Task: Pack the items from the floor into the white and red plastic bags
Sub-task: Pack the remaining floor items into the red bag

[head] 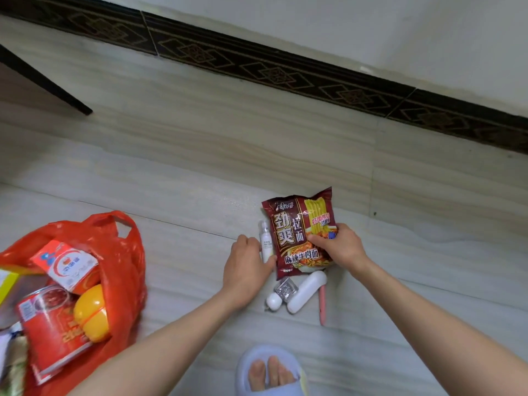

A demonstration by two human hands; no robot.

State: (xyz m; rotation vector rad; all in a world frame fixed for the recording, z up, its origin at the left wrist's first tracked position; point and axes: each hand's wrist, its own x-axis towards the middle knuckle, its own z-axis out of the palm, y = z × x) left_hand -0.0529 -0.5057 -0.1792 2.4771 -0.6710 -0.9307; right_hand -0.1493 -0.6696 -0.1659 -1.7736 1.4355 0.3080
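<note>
On a pale tiled floor (pixel 200 155), the right hand (pixel 340 247) grips a dark red noodle packet (pixel 297 232). The left hand (pixel 247 267) curls its fingers around a small white bottle (pixel 265 244) beside the packet. A red plastic bag (pixel 120 252), already holding groceries, lies at the floor's lower left.

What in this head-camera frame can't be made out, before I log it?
- White plastic bag: not identifiable; only blurred scraps at the left edge.
- Red plastic bag: cut off by the left and bottom edges, so its full contents are unseen.
- Small white bottle: label too small to read; left hand partly covers it.
- Noodle packet: its lower right is under the right hand.
</note>
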